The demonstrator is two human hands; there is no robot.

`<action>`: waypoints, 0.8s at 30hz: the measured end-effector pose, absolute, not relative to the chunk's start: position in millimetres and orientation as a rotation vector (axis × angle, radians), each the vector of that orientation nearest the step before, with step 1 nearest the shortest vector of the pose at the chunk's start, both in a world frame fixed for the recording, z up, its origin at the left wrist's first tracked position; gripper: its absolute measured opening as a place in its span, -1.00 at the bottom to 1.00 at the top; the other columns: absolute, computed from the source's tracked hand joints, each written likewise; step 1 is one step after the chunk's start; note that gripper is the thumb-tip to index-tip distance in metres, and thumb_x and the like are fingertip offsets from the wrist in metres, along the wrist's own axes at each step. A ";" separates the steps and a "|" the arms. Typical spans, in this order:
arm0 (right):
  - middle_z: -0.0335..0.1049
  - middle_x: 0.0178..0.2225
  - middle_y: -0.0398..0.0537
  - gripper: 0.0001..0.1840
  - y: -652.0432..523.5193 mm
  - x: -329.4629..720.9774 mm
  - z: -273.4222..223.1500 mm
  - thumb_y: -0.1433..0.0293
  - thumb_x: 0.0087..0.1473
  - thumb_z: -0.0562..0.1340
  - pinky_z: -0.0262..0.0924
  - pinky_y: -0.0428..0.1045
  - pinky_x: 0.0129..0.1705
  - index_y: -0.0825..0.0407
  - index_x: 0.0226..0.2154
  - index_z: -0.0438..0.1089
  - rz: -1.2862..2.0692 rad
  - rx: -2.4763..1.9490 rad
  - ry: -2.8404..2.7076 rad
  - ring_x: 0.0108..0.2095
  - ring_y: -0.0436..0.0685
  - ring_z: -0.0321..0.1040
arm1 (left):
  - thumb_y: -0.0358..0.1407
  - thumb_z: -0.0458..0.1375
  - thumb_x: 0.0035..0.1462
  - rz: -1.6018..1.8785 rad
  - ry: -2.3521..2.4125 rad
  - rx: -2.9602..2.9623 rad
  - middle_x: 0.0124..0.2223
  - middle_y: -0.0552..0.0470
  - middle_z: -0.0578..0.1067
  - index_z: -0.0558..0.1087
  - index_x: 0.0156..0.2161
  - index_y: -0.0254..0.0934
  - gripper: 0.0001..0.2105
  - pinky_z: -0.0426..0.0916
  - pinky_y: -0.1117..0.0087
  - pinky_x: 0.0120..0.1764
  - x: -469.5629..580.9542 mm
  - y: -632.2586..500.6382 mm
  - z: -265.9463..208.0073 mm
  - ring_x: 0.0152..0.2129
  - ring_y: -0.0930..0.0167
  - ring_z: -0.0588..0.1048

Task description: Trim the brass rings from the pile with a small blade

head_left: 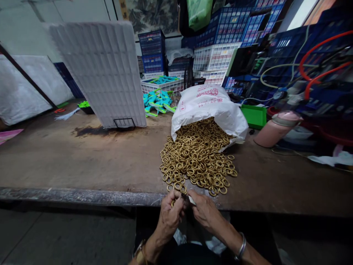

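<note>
A heap of gold-coloured rings spills from a white woven sack toward the table's front edge. Just off that edge, my left hand is closed with a gold ring between its fingers. My right hand is closed beside it, gripping a small tool with a pale flat part. A dark end of this tool lies close to the left fingers. Its exact kind is too small and shaded to make out.
A white ridged panel stands upright on the wooden table. Turquoise and green parts lie behind the sack. To the right are a green tray and a pink bottle. Stacked crates fill the back.
</note>
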State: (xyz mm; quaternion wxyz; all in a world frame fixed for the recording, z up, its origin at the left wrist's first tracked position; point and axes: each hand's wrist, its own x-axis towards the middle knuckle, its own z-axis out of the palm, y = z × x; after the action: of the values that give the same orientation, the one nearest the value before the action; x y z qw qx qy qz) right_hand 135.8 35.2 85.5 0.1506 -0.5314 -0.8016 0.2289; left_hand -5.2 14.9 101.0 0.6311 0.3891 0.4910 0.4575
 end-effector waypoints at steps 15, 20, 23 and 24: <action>0.37 -0.47 -0.12 -0.88 55.9 127.6 79.6 0.42 0.04 0.03 -0.09 -0.10 -0.46 0.01 -0.37 0.26 0.363 -1.803 -2.120 -0.47 0.03 0.30 | -0.18 0.16 -0.03 1.180 0.824 0.398 -0.44 0.04 0.41 0.28 -0.42 -0.33 -0.77 0.09 0.58 -0.68 -31.8 16.4 101.5 -0.66 0.58 0.27; 0.39 -0.40 -0.10 -0.84 61.1 114.3 85.2 0.43 0.03 0.03 -0.06 -0.09 -0.41 -0.01 -0.31 0.26 0.349 -1.854 -2.165 -0.38 0.05 0.31 | -0.22 0.13 0.01 1.168 0.813 0.358 -0.48 0.07 0.40 0.30 -0.30 -0.29 -0.81 0.07 0.58 -0.68 -33.3 14.1 95.6 -0.68 0.57 0.27; 0.37 -0.35 -0.08 -0.81 65.4 112.9 86.1 0.49 -0.01 0.03 -0.04 -0.11 -0.37 -0.01 -0.31 0.27 0.334 -1.846 -2.156 -0.34 0.04 0.29 | -0.27 0.13 0.00 1.141 0.751 0.317 -0.48 0.08 0.39 0.31 -0.18 -0.29 -0.75 0.08 0.58 -0.68 -35.1 16.2 92.6 -0.68 0.56 0.28; 0.36 -0.34 -0.08 -0.80 67.0 113.5 85.8 0.50 -0.02 0.03 -0.03 -0.11 -0.37 0.00 -0.32 0.27 0.331 -1.826 -2.147 -0.33 0.03 0.28 | -0.28 0.14 -0.01 1.130 0.738 0.291 -0.48 0.07 0.39 0.33 -0.19 -0.31 -0.75 0.08 0.58 -0.67 -35.6 17.2 91.5 -0.67 0.57 0.29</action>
State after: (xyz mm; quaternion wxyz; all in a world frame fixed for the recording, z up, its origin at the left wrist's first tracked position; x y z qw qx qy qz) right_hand 113.5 67.0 85.8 0.1512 -0.6359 -0.7480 0.1153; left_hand -35.6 17.2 91.5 0.7711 0.1343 0.3404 0.5211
